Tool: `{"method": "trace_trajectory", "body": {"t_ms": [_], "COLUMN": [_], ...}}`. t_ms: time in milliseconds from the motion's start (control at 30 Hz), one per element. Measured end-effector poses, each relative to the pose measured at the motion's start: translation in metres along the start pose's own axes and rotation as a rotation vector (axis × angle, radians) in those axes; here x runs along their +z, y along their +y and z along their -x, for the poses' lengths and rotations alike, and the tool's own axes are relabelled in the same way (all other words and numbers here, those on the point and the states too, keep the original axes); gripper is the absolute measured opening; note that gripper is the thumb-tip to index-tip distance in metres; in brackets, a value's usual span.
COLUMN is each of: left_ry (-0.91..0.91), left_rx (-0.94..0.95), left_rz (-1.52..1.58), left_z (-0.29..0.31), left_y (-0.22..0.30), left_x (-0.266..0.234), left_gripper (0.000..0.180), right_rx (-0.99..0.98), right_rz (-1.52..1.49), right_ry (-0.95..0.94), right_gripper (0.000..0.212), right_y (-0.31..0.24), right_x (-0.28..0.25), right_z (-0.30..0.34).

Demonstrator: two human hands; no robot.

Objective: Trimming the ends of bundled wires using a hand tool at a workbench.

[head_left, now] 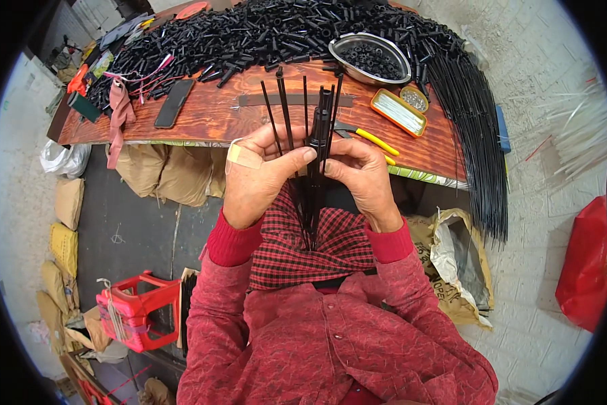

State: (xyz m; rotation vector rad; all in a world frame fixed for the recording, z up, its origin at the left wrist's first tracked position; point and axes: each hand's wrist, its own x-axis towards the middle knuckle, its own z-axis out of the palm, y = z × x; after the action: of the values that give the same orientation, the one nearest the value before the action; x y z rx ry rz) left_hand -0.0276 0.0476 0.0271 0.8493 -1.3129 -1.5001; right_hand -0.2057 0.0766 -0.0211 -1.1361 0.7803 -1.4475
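In front of my chest, my left hand (pixel 256 169) grips a black plastic tube (pixel 321 128) that looks like an umbrella runner, thumb pressed on its collar. Thin black ribs (pixel 307 209) stand about the tube, spreading apart at the top and gathering toward my lap. Some pass between my left fingers. A tan plaster covers part of that hand. On the tube's other side, my right hand (pixel 363 179) pinches one thin black rib (pixel 335 111) between thumb and fingers. The exact joint between rib and tube is too small to make out.
Behind my hands, a wooden table (pixel 215 111) bears a heap of black tubes (pixel 263 34), a metal bowl (pixel 369 57), yellow-handled pliers (pixel 376 142), a tray of white sticks (pixel 398 111) and a phone (pixel 174 104). Black ribs (pixel 479 148) overhang its right edge. A red stool (pixel 141 310) stands left.
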Motion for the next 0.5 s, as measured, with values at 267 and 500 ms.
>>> {"method": "trace_trajectory", "body": {"t_ms": [267, 500], "left_ry": [-0.040, -0.036], "left_rx": [0.058, 0.085], "left_rz": [0.043, 0.059], "left_z": [-0.002, 0.001], "left_y": [-0.005, -0.006], "left_x": [-0.004, -0.019], "left_gripper": [0.026, 0.024], "right_rx": [0.017, -0.023], "right_rz": [0.006, 0.114], "right_ry": [0.048, 0.113], "right_gripper": [0.020, 0.020], "right_y": [0.000, 0.010], "right_x": [0.010, 0.024], "right_z": [0.004, 0.003]}}
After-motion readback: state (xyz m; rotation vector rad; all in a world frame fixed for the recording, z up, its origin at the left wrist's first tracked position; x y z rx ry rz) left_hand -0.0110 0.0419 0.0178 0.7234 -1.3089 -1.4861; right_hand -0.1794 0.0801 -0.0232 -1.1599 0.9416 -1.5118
